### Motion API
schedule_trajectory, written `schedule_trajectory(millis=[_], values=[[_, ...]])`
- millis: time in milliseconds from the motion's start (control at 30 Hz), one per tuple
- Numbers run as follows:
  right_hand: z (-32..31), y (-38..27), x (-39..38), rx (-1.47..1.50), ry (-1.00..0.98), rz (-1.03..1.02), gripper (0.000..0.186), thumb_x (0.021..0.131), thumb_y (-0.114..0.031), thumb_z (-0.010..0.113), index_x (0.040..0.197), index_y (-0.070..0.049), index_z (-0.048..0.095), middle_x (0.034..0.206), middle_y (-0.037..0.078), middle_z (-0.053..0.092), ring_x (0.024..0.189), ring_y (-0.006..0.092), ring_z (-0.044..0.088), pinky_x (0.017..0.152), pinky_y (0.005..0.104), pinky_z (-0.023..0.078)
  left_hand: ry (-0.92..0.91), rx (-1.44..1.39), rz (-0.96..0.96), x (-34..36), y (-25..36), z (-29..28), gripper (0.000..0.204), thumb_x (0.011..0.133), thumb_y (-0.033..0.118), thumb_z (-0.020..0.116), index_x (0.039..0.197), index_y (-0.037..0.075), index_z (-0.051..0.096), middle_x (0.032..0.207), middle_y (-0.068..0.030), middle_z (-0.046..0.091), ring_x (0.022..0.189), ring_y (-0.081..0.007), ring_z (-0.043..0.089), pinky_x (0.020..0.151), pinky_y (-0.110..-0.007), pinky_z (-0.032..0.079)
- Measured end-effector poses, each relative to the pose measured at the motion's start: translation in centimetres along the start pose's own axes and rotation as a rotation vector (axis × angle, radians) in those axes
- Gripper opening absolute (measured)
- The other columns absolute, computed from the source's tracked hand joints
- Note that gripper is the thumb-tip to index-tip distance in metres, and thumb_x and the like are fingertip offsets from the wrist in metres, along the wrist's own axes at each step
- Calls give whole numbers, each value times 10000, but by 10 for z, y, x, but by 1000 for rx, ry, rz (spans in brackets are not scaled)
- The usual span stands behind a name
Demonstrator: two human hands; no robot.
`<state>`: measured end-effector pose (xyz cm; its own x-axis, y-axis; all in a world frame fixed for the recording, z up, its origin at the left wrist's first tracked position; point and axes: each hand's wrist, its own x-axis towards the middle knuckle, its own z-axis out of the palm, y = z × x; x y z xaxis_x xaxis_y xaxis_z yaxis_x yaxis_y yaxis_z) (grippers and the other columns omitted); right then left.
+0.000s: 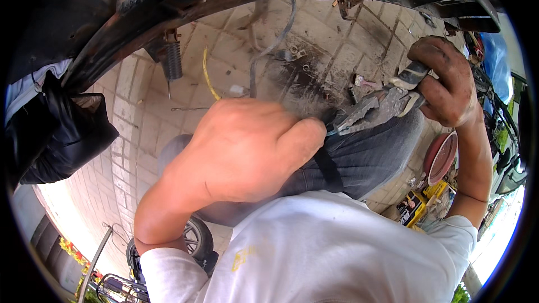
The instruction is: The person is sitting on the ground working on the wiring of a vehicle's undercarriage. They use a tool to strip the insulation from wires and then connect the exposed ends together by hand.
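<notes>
Pointing toward the left hand [241, 148], the worn, grey-smeared pliers [384, 106] sit over the jeans-covered leg [373, 151], nose just beside the left thumb.

Right hand [449, 87]: closed around the plier handles, fingers dirty. Left hand: curled closed, thumb forward, slightly blurred. A thin bluish strand [332, 132] shows between thumb tip and pliers; whether either one grips it cannot be told, the contact being dark and partly hidden.

Judgement: the step in hand looks like bringing the pliers to bear on the strand; gripping or cutting undetermined. Next move calls for a steady left hand, thumb clear of the jaws, and a controlled right-hand squeeze.

Outward: dark stain [303, 78] on the paving beyond the hands. Grey cable [292, 11] runs from near the metal frame [168, 14] toward the left hand; yellow strip [208, 76] just past that hand; coil spring [173, 62] below the frame. Right side: reddish bowl [431, 164], yellow-and-black box [411, 209] near it. Far left: black bag [67, 140].
</notes>
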<state>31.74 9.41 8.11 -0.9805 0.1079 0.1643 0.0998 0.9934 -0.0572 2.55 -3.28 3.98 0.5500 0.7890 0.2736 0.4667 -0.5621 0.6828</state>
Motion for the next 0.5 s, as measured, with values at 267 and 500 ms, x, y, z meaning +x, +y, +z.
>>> schedule_trajectory(millis=[267, 500], values=[[7, 13, -6, -75, -15, -19, 282, 532, -111, 622, 735, 38, 496, 1065, 267, 581, 913, 428, 608, 735, 465, 523, 24, 210, -97, -2, 0, -5, 201, 654, 22, 651, 849, 41, 607, 634, -76, 562, 554, -261, 556, 485, -352, 438], [-14, 9, -77, 100, 7, 599, 213, 686, 39, 671, 864, 66, 557, 1133, 207, 597, 1020, 361, 609, 854, 398, 506, 94, 194, -211, -35, -16, -17, 229, 654, 18, 644, 882, 21, 620, 701, -101, 593, 614, -294, 580, 528, -370, 457]])
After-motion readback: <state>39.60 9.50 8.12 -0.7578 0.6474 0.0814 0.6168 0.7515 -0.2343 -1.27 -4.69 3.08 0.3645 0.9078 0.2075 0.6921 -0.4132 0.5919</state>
